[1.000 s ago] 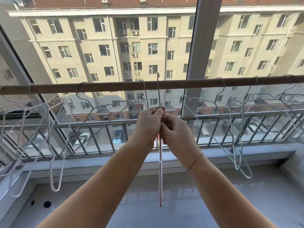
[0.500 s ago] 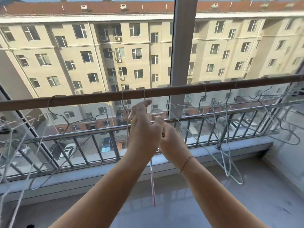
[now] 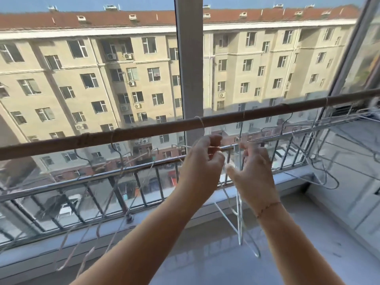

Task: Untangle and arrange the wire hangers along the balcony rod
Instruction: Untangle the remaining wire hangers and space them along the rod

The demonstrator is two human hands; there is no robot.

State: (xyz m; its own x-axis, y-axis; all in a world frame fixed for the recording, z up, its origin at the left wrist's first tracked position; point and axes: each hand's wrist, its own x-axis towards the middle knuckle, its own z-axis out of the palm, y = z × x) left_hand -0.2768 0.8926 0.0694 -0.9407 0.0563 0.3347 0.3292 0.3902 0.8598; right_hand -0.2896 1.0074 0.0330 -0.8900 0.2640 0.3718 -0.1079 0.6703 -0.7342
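A brown rod (image 3: 144, 131) slopes across the window, rising to the right. My left hand (image 3: 200, 163) pinches a thin wire hanger (image 3: 202, 125) whose hook loops over the rod just above it. To its right, my right hand (image 3: 254, 173) has its fingers curled round the neck of a white wire hanger (image 3: 239, 219) that dangles below my wrist. A small gap separates the two hands. Several more hangers (image 3: 115, 153) hang blurred on the rod's left part. A tangled bunch of hangers (image 3: 304, 138) crowds its right end.
A metal railing (image 3: 102, 177) runs behind the rod, with a grey sill (image 3: 287, 177) below it. A grey window post (image 3: 190, 68) rises behind my hands. The side wall (image 3: 349, 182) stands close on the right. Tiled floor (image 3: 205, 264) lies below.
My hands were pressed together on one hanger below the rod. They have drawn apart, each holding its own wire. The view has swung right and the left hangers blur.
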